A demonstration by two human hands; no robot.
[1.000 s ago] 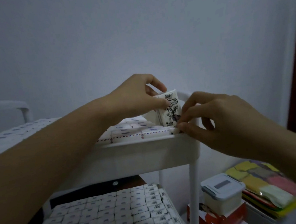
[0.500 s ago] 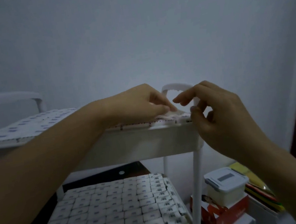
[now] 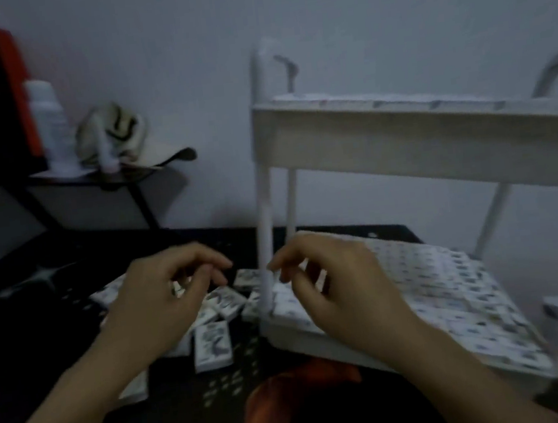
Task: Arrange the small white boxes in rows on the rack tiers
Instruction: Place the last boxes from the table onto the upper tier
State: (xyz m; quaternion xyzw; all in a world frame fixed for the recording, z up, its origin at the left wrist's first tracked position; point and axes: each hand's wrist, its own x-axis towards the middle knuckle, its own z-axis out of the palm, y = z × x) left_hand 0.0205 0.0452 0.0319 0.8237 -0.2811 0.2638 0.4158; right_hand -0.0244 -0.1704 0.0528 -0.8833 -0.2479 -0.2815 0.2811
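While your left hand (image 3: 155,293) and right hand (image 3: 340,284) hover, fingers loosely curled and empty, small white boxes (image 3: 212,345) lie heaped on the floor (image 3: 36,340) beside the rack (image 3: 401,143). More line its lower tier (image 3: 304,336).

- The left hand (image 3: 162,292) and the right hand (image 3: 333,284) hung with fingers loosely curled, holding nothing.
- Loose small white boxes (image 3: 212,345) lay scattered on the dark floor beneath the left hand, beside the white rack (image 3: 401,143).
- Rows of boxes (image 3: 450,279) covered the lower tier (image 3: 318,336).
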